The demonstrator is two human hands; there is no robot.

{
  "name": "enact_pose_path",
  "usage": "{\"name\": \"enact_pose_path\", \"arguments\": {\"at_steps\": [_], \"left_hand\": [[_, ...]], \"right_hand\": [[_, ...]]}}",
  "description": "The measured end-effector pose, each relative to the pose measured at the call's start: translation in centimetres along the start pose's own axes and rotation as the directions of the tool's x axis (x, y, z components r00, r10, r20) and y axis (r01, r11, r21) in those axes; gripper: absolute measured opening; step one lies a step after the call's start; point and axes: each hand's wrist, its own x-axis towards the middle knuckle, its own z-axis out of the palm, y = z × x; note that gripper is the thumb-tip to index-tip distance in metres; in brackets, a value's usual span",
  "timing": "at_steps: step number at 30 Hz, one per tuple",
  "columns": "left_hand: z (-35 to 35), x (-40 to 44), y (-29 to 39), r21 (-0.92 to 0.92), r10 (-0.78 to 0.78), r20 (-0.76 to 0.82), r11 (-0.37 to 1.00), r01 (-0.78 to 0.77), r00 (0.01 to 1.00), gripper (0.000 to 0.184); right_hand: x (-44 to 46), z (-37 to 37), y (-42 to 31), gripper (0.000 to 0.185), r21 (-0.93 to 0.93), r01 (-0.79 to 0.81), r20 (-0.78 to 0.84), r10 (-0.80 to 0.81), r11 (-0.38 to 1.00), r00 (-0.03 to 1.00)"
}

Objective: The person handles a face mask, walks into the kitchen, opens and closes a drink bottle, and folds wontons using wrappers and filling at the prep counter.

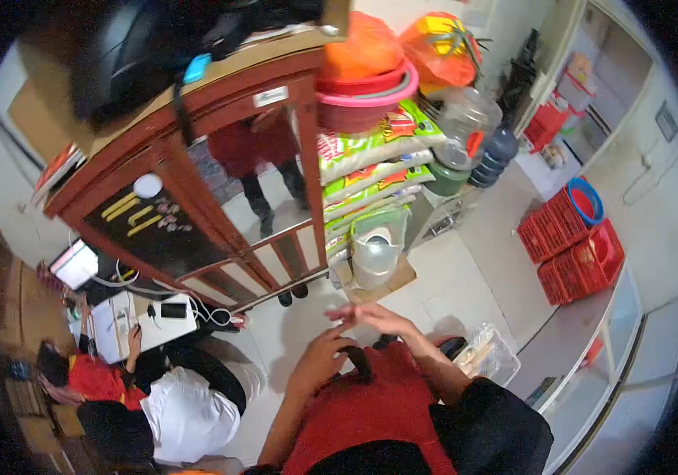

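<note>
My left hand (pixel 324 360) is raised in front of the red garment (pixel 362 404) on my body. Its fingers reach up toward my right hand (pixel 380 318) and seem to touch its underside. The right hand is stretched out flat, fingers pointing left and slightly blurred. I see nothing held in either hand. Close to the left fingers, a dark strap-like piece (pixel 358 362) lies against the garment; whether they touch it is unclear.
A brown wardrobe (pixel 236 257) with a mirror stands ahead. Stacked sacks (pixel 378 158), a clear bin (pixel 376 257) and red crates (pixel 580 265) are farther right. Two people sit at left by a white desk (pixel 169 336). A glass case (pixel 592 380) borders the right side.
</note>
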Motion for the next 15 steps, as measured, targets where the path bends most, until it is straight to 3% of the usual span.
{"name": "enact_pose_path", "arguments": {"at_steps": [2, 4, 5, 7, 8, 13, 15], "left_hand": [[1.6, 3.5, 1.7, 0.037, -0.021, 0.136, 0.999, 0.016, 0.99, 0.033], [3.5, 7.8, 2.6, -0.055, 0.089, 0.211, 0.995, -0.08, 0.973, 0.032], [4.3, 10.0, 3.5, -0.05, 0.114, 0.231, 0.993, -0.105, 0.966, 0.032], [6.2, 14.2, 5.4, -0.096, 0.112, 0.412, 0.992, -0.08, 0.904, 0.033], [7.6, 16.3, 6.1, -0.137, 0.221, 0.431, 0.974, -0.179, 0.875, 0.033], [17.0, 26.0, 9.3, -0.226, 0.403, 0.543, 0.915, -0.333, 0.737, 0.032], [20.2, 29.1, 11.6, -0.277, 0.505, 0.513, 0.863, -0.423, 0.694, 0.025]], "right_hand": [[-3.5, -1.8, 1.4, 0.049, 0.048, 0.04, -0.002, -0.04, 0.998, 0.999], [-7.3, -5.8, 3.9, 0.049, -0.19, -0.301, -0.115, 0.283, 0.935, 0.952], [-9.6, -7.6, 4.4, 0.049, -0.19, -0.295, -0.146, 0.271, 0.936, 0.952], [-13.3, -10.7, 3.3, 0.053, -0.088, -0.138, -0.318, 0.103, 0.987, 0.942], [-15.1, -11.9, 2.3, 0.053, -0.014, -0.156, -0.408, 0.136, 0.988, 0.903], [-24.5, -18.5, 0.1, 0.051, 0.15, -0.075, -0.561, 0.148, 0.986, 0.814], [-27.8, -20.1, -1.0, 0.051, 0.18, -0.016, -0.693, 0.139, 0.984, 0.707]]}}
